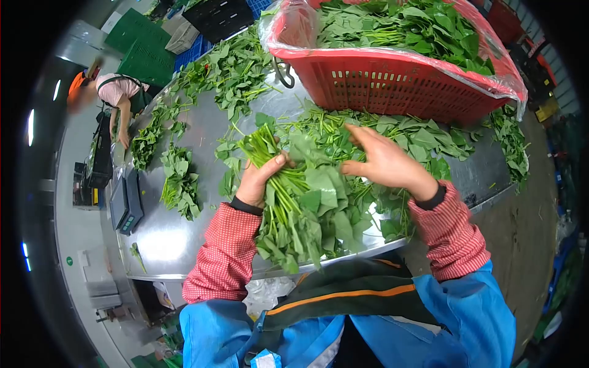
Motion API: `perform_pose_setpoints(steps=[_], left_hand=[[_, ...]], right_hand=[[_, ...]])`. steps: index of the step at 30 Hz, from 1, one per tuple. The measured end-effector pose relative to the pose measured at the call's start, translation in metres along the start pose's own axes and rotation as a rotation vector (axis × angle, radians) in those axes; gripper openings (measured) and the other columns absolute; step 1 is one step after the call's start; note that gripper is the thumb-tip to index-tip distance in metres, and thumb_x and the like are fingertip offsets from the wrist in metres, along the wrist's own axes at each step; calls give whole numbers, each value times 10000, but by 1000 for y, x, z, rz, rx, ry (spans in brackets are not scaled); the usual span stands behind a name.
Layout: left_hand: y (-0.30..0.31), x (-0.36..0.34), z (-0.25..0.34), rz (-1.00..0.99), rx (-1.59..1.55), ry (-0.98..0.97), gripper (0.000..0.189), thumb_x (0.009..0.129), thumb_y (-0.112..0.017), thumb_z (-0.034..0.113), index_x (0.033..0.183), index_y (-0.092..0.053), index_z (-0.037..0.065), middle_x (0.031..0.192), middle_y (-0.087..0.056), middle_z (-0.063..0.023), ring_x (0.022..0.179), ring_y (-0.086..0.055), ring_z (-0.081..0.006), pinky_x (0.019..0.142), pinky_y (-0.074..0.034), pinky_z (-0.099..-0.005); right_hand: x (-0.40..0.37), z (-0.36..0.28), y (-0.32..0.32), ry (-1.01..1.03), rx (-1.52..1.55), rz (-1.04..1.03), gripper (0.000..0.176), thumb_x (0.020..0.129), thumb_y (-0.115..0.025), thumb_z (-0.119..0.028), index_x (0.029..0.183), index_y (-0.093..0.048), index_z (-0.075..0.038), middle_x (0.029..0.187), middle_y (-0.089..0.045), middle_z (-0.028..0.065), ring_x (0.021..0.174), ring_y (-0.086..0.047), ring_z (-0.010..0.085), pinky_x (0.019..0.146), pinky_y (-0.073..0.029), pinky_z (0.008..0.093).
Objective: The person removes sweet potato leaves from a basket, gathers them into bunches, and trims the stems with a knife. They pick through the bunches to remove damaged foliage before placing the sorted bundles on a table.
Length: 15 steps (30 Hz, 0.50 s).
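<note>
We see the left hand clenched around the stems of a bunch of leafy greens. It holds the bunch above the near edge of the steel desk, stem ends pointing up and away and the leaves hanging down toward the person's body. The right hand is beside the bunch at its leafy side. Its fingers are spread and its thumb is apart from them, so it touches the leaves without closing on them.

Just behind both hands, loose greens lie strewn on the desk in front of a red plastic basket. The basket is lined with clear film and heaped with more greens. Smaller piles of greens lie further left on the desk, near a weighing scale at its edge. At the far left end a co-worker bends over the desk, with green crates stacked behind.
</note>
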<state>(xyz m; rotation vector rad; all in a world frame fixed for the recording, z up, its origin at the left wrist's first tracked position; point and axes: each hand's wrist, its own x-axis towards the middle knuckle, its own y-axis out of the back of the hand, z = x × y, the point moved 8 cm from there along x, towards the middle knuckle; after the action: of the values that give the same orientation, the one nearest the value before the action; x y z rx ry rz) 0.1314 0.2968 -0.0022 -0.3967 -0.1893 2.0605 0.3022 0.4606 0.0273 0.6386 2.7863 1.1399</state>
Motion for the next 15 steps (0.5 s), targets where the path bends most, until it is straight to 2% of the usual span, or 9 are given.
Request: perform_pose_setpoints(steps=[2, 3, 4, 6, 9, 12, 13, 14, 15], left_hand=[[-6, 2, -4, 38, -100, 4, 546, 905, -647, 204, 1355, -376, 55, 1011, -612, -92, 959, -624, -234, 827, -539, -384], [-8, 2, -2, 105, -136, -27, 407, 884, -675, 184, 1209, -475, 43, 965, -632, -85, 896, -637, -215, 792, -542, -367], [-9, 3, 1, 174, -173, -58, 273, 863, -702, 164, 1062, -573, 31, 920, -653, -77, 832, -649, -195, 757, -544, -351], [0, 5, -10, 333, -296, -14, 216, 866, -703, 143, 1016, -576, 52, 877, -641, -54, 786, -638, -172, 703, -540, -318], [3, 5, -30, 392, -262, -83, 240, 893, -680, 212, 1067, -582, 80, 882, -640, -57, 780, -626, -176, 703, -538, -313], [-6, -8, -34, 228, -223, 79, 708, 897, -679, 263, 1433, -272, 42, 1287, -508, -146, 1132, -549, -244, 926, -484, -360], [6, -7, -35, 105, 142, 80, 936, 907, -645, 372, 1520, -17, 46, 1466, -337, -196, 1313, -412, -279, 1070, -365, -368], [18, -11, -38, 55, 328, 76, 1019, 887, -640, 448, 1524, 52, 56, 1494, -287, -232, 1355, -364, -290, 1108, -306, -346], [22, -21, -42, 9, 389, 168, 1033, 877, -642, 461, 1523, 54, 57, 1497, -281, -234, 1357, -360, -294, 1109, -305, -355]], right_hand=[[11, -27, -23, 58, -24, -81, 1036, 715, -670, -697, 1301, -415, 119, 1194, -550, 288, 1094, -569, 409, 951, -459, 445], [13, -37, -41, -62, -37, -374, 1028, 696, -674, -715, 1236, -442, 128, 1188, -552, 298, 1107, -565, 411, 960, -457, 446], [11, -40, -61, -22, 6, -362, 988, 687, -679, -718, 1158, -474, 127, 1152, -557, 308, 1096, -569, 415, 940, -469, 448], [4, -34, -102, -90, 151, -490, 868, 756, -743, -523, 1262, -425, 107, 1220, -541, 263, 1105, -562, 352, 966, -444, 391], [-5, -39, -129, 95, 919, -182, 801, 783, -771, -350, 1355, -390, 62, 1269, -543, 160, 1152, -538, 256, 986, -425, 361], [-22, -19, -155, -184, 1280, -373, 722, 790, -751, -158, 1400, -398, 1, 1319, -526, 67, 1200, -492, 164, 1016, -392, 330], [-29, -11, -154, -258, 1298, -390, 670, 815, -724, -124, 1397, -410, -19, 1313, -532, 44, 1186, -501, 145, 1001, -404, 320], [-30, -4, -153, -287, 1288, -378, 654, 827, -711, -118, 1399, -408, -19, 1310, -534, 44, 1186, -501, 143, 1000, -405, 320], [-30, 4, -156, -315, 1281, -361, 639, 840, -699, -112, 1400, -406, -19, 1306, -536, 45, 1186, -500, 140, 1000, -405, 319]])
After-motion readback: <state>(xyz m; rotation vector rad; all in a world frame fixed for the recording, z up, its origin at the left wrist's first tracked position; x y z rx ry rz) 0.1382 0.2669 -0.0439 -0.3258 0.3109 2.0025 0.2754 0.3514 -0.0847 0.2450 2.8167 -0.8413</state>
